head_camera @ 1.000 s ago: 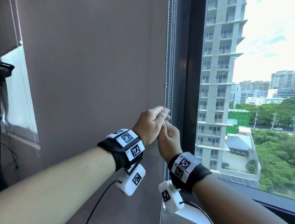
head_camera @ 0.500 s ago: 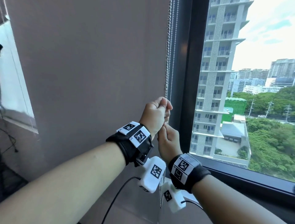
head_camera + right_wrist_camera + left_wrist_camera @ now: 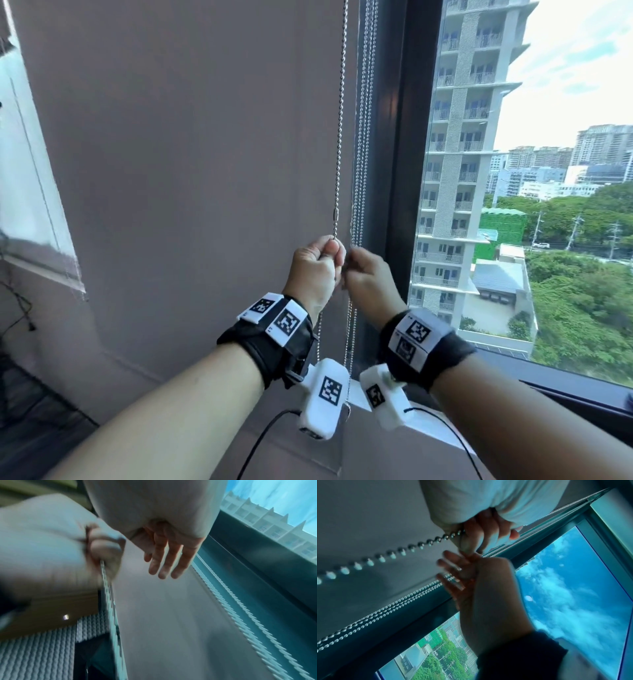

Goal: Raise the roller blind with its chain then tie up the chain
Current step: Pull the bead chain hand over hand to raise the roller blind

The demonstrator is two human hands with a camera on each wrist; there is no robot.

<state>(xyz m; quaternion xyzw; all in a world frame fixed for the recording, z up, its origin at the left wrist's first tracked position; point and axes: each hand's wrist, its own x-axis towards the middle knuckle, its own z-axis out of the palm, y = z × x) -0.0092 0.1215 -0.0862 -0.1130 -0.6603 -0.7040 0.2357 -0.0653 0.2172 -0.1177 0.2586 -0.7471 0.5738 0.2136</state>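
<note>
The taupe roller blind [image 3: 205, 154] hangs down over the window. My left hand [image 3: 317, 263] grips one strand of the bead chain [image 3: 339, 137] in a fist and holds it out to the left of the other strands [image 3: 359, 154]. A small connector [image 3: 335, 215] sits on that strand just above the fist. My right hand [image 3: 368, 277] is beside the left, against the hanging strands. In the right wrist view its fingers [image 3: 164, 561] are straight and hold nothing, and the left fist [image 3: 104, 547] has the chain [image 3: 107, 582] running out below it. In the left wrist view the beads [image 3: 390, 553] run out of my curled fingers [image 3: 481, 534].
A dark window frame [image 3: 400, 137] stands right of the chains, with glass and a tall tower [image 3: 462, 171] beyond. The dark sill [image 3: 565, 390] runs under my right forearm. At the far left are another pale blind [image 3: 30, 171] and loose cables [image 3: 20, 315].
My left hand has drawn one strand leftward, away from the others. The right hand, earlier closed under the left fist, now has straight fingers. The view has tilted down and left.
</note>
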